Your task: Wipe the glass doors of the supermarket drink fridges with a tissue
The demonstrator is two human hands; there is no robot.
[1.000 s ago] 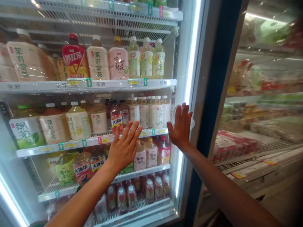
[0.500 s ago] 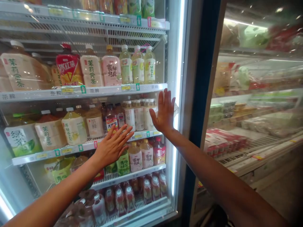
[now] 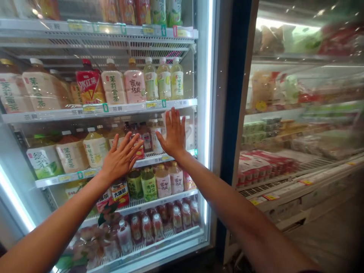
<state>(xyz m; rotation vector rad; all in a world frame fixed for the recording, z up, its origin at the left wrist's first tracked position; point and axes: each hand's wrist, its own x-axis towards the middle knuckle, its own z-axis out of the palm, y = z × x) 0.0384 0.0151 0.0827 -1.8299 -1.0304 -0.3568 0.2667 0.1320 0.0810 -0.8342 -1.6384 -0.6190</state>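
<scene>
"As both arms are stretched forward, how do the hands stand?"

"The left hand [image 3: 119,159] is open toward the cooler [image 3: 202,76], with its fingers spread. The right hand [image 3: 172,136] is open too, a little higher, its thumb pointing out to the left. Neither of them has hold of anything"

"Do they touch some surface?"

"That one cannot tell. Behind the left fingers a red-labelled bottle [image 3: 140,152] is partly hidden, and white-labelled bottles [image 3: 155,144] show on both sides of the right hand. All these are on the middle shelf [image 3: 57,179], where larger tea bottles [image 3: 95,149] stand farther left"

"And on the other shelves?"

"On the upper shelf [image 3: 136,106] stands a red-capped bottle [image 3: 90,85], and farther right a pink-labelled bottle [image 3: 135,86]. Below the middle one, a green bottle [image 3: 149,185] stands beside pale pink bottles [image 3: 163,184]. Lowest are small dark bottles [image 3: 148,231] with light caps"

"What is outside of the cooler?"

"To the right, past a dark blue post [image 3: 234,94], another case [image 3: 321,197] contains red-and-white packs [image 3: 258,167], somewhat blurred"
</scene>
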